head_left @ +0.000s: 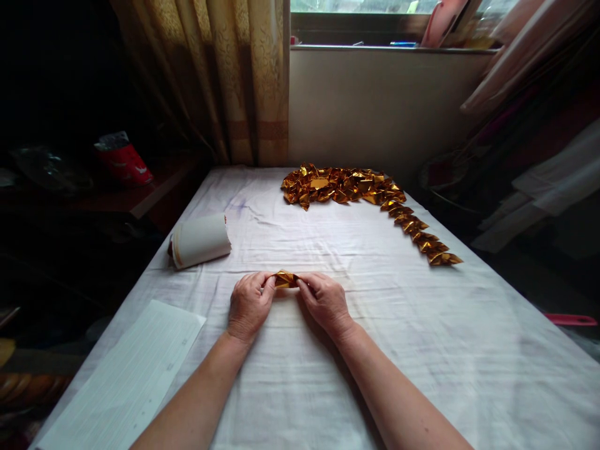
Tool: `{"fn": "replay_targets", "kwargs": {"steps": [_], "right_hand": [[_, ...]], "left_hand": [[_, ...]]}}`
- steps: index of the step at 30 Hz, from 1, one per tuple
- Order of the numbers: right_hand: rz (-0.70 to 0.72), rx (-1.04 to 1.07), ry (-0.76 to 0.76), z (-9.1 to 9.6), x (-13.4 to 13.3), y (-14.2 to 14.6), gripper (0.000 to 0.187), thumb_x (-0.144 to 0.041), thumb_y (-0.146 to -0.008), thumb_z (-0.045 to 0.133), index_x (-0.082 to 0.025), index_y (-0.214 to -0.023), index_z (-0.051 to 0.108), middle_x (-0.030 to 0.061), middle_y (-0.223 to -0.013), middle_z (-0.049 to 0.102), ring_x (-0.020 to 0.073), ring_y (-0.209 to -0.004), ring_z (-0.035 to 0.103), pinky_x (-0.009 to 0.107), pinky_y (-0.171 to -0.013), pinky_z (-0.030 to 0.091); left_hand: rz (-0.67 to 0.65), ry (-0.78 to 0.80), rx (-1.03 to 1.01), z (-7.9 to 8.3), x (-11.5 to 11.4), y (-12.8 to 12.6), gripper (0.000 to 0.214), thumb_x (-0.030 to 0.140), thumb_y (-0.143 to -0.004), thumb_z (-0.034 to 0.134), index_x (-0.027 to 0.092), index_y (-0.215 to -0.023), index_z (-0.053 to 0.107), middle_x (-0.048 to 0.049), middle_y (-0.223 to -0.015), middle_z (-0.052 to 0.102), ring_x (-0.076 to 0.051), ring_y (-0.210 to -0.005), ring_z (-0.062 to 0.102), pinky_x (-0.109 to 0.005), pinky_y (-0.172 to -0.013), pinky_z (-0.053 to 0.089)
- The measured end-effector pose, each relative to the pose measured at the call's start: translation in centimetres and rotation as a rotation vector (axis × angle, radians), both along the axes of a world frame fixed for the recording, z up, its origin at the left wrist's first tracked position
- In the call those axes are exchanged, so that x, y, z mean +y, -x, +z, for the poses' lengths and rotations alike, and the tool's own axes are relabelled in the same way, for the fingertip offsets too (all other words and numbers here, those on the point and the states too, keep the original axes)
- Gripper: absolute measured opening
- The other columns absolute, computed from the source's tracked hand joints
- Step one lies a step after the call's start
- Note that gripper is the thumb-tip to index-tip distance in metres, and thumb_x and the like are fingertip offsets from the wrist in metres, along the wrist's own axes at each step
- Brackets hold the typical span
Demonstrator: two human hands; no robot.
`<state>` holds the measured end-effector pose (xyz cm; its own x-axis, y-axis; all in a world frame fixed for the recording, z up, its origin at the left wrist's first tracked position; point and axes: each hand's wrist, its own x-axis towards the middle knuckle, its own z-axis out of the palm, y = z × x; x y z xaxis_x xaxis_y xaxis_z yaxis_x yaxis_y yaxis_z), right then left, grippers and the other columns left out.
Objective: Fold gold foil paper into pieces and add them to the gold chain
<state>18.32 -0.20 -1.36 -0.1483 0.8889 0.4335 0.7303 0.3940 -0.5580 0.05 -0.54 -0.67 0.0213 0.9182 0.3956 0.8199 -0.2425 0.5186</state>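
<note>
Head view: red container (pixel 125 165) on dark side table (pixel 157 190), something greyish poking from top, too dim to name. Left hand (pixel 250 304) and right hand (pixel 327 304) pinch opposite ends of folded gold piece (pixel 285 279), thumbs against forefingers, mid-table. White roll (pixel 201 240) near left edge of cloth-covered table (pixel 422 350); lined sheet (pixel 126 375) along same edge, beside left forearm. Gold chain (pixel 347 185) heaped at far edge, tail running along right edge. Cloth stretches between chain and hands.
</note>
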Motion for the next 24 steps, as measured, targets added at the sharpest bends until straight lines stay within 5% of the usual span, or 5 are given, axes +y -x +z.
{"fn": "replay_targets", "kwargs": {"steps": [7,15,21,24], "right_hand": [[-0.017,-0.007,0.025,0.4,-0.2,-0.4,0.017,-0.024,-0.09,0.054,-0.023,-0.096,0.07,0.0021,-0.091,0.073,0.0156,-0.079,0.067,0.024,-0.071,0.047],[-0.114,-0.062,0.049,1.3,0.1,-1.9,0.012,-0.027,-0.085,0.06,-0.024,-0.078,0.07,-0.0007,-0.074,0.068,0.0126,-0.064,0.06,0.022,-0.06,0.041],[-0.287,0.128,-0.023,1.6,2.0,-8.0,0.023,-0.037,-0.084,0.055,-0.021,-0.087,0.071,0.0047,-0.086,0.072,0.0156,-0.065,0.061,0.027,-0.066,0.049],[-0.497,0.122,-0.067,1.6,2.5,-12.7,0.025,-0.037,-0.08,0.053,-0.02,-0.086,0.071,0.0075,-0.086,0.072,0.0207,-0.078,0.064,0.032,-0.077,0.05]], "left_hand": [[-0.031,0.021,0.072,0.4,-0.1,-0.2,0.02,0.027,-0.091,0.05,0.022,-0.086,0.069,-0.003,-0.083,0.073,-0.019,-0.081,0.066,-0.031,-0.078,0.046],[-0.078,0.011,0.127,0.6,-0.4,-0.3,0.024,0.038,-0.091,0.052,0.024,-0.087,0.071,-0.0037,-0.087,0.075,-0.021,-0.085,0.066,-0.033,-0.079,0.045],[-0.091,0.02,0.143,0.8,-0.4,-0.3,0.029,0.04,-0.094,0.048,0.024,-0.083,0.07,-0.0026,-0.087,0.075,-0.021,-0.084,0.065,-0.034,-0.081,0.043],[-0.078,0.023,0.148,0.6,-0.3,-0.2,0.027,0.036,-0.093,0.049,0.024,-0.082,0.07,-0.0023,-0.086,0.075,-0.021,-0.083,0.065,-0.035,-0.08,0.044]]}}
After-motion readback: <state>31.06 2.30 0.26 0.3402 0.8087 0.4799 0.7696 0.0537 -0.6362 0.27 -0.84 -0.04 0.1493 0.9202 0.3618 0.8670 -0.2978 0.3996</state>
